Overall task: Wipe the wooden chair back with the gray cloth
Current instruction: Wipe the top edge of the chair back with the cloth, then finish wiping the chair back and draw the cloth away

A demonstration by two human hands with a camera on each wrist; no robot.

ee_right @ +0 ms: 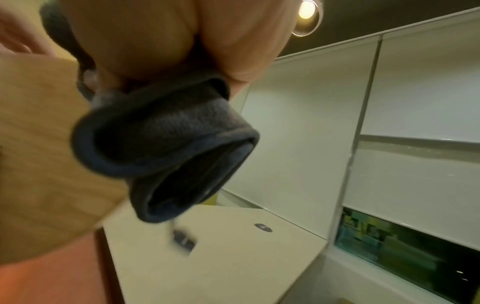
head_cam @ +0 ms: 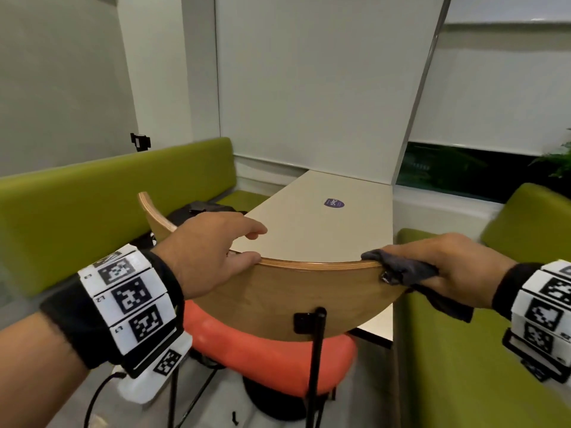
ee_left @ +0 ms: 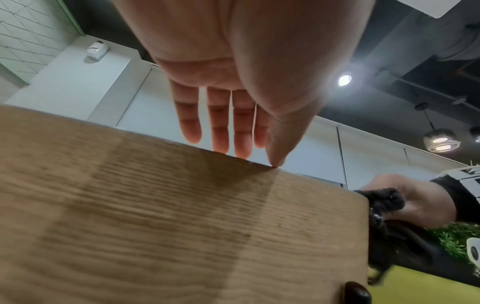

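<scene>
Right hand (head_cam: 445, 267) grips gray cloth (head_cam: 408, 270) at chair back (head_cam: 309, 291) 3 o'clock end; left hand (head_cam: 210, 251) relaxed, steadying top edge at 9 o'clock.

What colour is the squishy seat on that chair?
The seat cushion is orange-red. It shows best in the head view, below the wooden chair back.

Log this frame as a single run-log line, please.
right hand grips gray cloth on chair back top right corner | left hand open, steadying top edge | wipe underway
</scene>
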